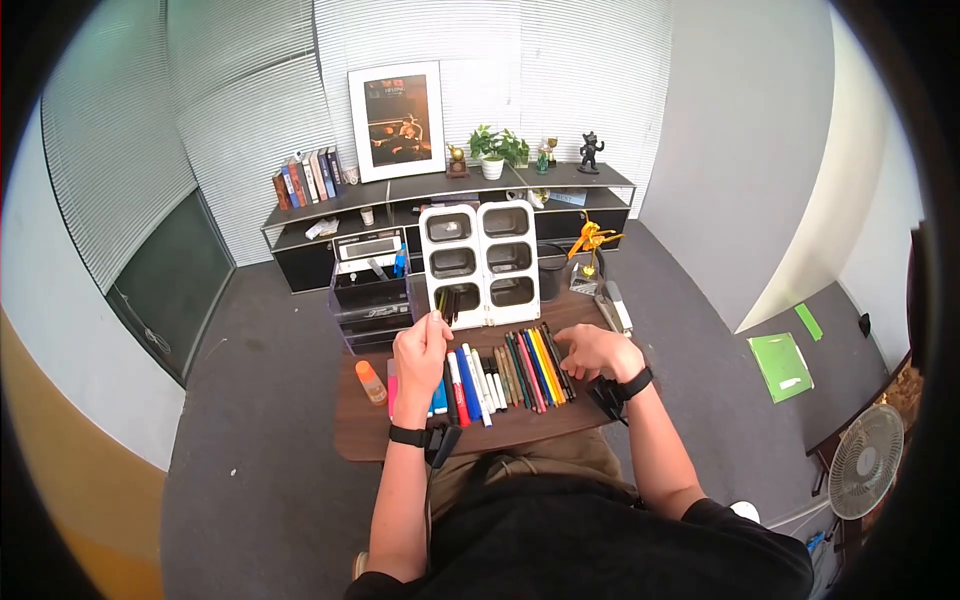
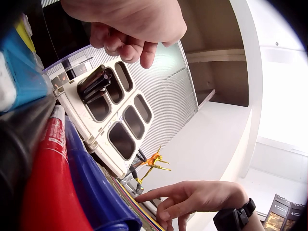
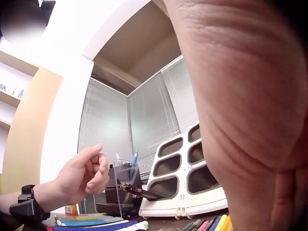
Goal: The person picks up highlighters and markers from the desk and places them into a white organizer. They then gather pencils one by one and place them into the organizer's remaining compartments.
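Note:
My left hand (image 1: 420, 355) hovers in front of the white organizer (image 1: 482, 275), near its lower left compartment, fingers loosely curled and holding nothing. Several dark pencils (image 2: 96, 84) lean out of that compartment; the other compartments look empty. Over on the right, my right hand (image 1: 600, 352) is at the end of a row of colored pencils (image 1: 530, 370), its index finger stretched toward the dark pencil at the edge. Red (image 2: 53, 178) and blue markers (image 2: 94, 178) lie left of the pencils. In the right wrist view, my own palm hides its fingertips.
An orange-capped glue bottle (image 1: 371, 383) stands at the table's left. Behind it is a clear drawer box (image 1: 372, 300). A gold figurine (image 1: 590, 255) and a stapler-like tool (image 1: 614, 308) are at the back right. Beyond stands a low cabinet (image 1: 400, 190) with a plant and books.

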Available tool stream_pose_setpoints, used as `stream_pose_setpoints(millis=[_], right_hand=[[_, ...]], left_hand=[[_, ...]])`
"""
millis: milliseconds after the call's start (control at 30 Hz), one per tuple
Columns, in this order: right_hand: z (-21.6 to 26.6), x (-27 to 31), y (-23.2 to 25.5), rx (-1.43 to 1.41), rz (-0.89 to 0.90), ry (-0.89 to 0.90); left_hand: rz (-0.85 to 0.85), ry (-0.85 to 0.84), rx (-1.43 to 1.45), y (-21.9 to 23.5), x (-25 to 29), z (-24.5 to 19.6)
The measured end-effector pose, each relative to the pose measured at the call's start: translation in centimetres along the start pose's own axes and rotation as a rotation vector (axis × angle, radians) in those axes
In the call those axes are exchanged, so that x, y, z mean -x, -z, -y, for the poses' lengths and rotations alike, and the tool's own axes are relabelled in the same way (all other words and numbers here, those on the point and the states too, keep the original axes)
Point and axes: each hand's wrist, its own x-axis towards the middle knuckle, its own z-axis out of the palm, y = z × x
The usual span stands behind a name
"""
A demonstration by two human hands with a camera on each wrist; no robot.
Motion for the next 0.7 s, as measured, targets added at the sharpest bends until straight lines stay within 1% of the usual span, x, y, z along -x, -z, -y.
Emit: stream_pose_setpoints(millis=[233, 333, 433, 567, 700], right_hand=[[0.4, 0.5, 0.1, -0.008, 0.03, -0.008], [-0.9, -0.7, -0.5, 0.014, 0.006, 0.012], [-0.6, -0.5, -0.2, 0.092, 0.009, 0.002], [-0.8, -0.7, -0.3, 0.099, 0.008, 0.0], [0.1, 0.1, -0.1, 0.099, 0.0, -0.014]], left_hand=[[0.002, -0.007, 0.006, 0.0, 0.0, 0.0], [0.005, -0.012, 0.007, 0.0, 0.0, 0.1], [0.022, -0.03, -0.004, 0.1, 0.0, 0.1], [0.023, -0.025, -0.004, 0.1, -0.1, 0.2], [0.032, -0.025, -0.004, 0.2, -0.1, 0.1]])
